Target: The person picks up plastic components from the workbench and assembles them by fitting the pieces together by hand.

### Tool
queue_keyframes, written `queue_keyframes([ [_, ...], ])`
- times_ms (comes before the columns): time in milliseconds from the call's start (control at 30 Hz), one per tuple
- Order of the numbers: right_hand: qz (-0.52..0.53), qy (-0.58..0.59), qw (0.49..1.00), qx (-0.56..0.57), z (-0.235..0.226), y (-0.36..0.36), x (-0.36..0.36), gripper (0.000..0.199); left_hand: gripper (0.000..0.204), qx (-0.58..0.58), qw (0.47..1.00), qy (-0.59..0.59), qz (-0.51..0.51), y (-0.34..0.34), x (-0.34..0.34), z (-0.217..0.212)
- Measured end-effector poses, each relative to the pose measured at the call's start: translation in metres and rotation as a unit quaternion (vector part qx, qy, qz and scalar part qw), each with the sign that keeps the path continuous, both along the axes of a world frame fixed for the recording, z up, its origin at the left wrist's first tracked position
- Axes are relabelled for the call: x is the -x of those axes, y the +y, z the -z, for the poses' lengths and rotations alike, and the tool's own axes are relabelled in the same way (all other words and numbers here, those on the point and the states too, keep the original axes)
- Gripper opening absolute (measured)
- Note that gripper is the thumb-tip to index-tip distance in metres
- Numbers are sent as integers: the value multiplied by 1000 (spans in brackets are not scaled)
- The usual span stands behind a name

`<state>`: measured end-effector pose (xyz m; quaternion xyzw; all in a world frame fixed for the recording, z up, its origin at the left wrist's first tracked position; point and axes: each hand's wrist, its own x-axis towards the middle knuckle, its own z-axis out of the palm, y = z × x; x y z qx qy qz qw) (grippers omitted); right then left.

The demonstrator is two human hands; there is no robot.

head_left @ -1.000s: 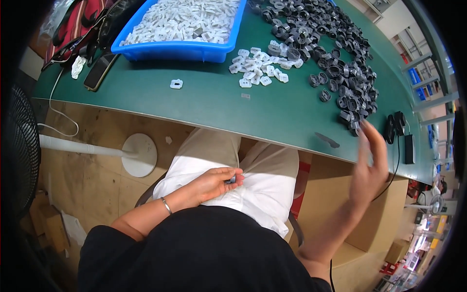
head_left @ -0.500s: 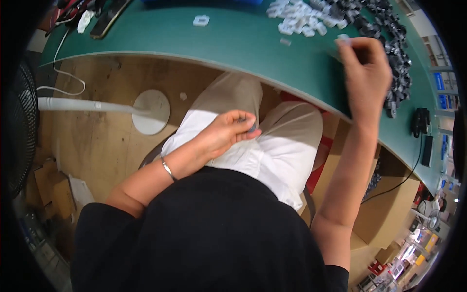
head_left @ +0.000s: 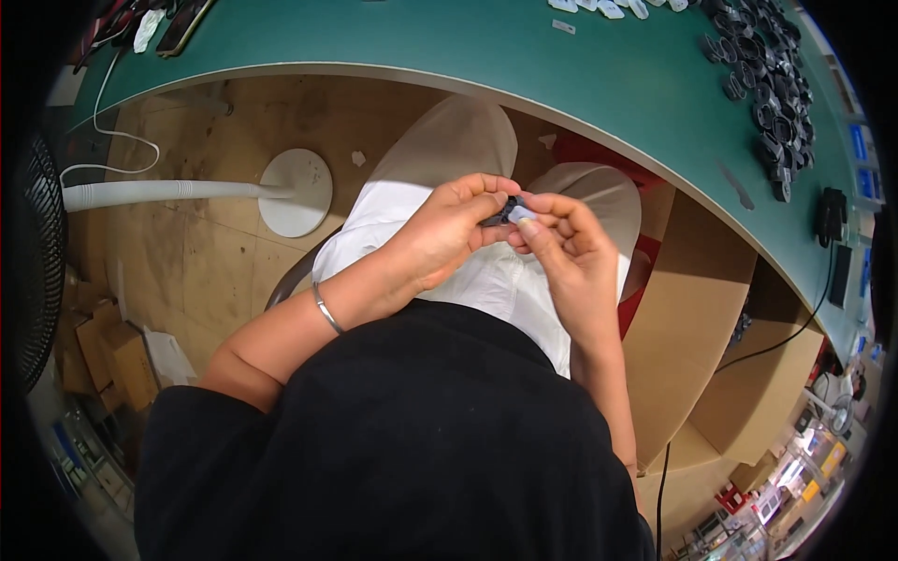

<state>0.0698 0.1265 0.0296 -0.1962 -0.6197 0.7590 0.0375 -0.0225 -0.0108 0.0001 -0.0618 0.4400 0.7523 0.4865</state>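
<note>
Above my lap, my left hand pinches a small black plastic part between thumb and fingers. My right hand holds a small whitish translucent piece against the black part, thumb on its near side. Both hands meet, and the fingers hide much of the two pieces. On the green table, a long pile of black plastic parts lies at the right. Several white pieces show at the table's far edge of view.
The table's curved front edge runs ahead of my knees. A black fan and a white stand base are on the left. A cardboard box stands at my right, with a black cable hanging over it. A phone lies far left.
My right hand has come from the table down to my left hand, bringing a whitish piece against the black part. The view has tilted lower, so less of the table shows.
</note>
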Motion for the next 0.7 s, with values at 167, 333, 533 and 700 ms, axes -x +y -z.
queue_keyframes([
  [167, -2, -8, 1000, -2, 13, -2, 1, 15, 25, 9, 999, 32, 13, 1, -6, -2],
  [333, -9, -2, 1000, -10, 18, 0, 1, 18, 22, 67, 996, 57, 20, -2, -13, 5],
  [533, 28, -11, 994, -106, 23, -1, -4, 13, 30, 72, 993, 71, 54, -1, -10, 4],
  [700, 26, 57, 973, -221, 28, 6, -6, 13, 34, 48, 997, 44, 47, -4, -9, 2],
])
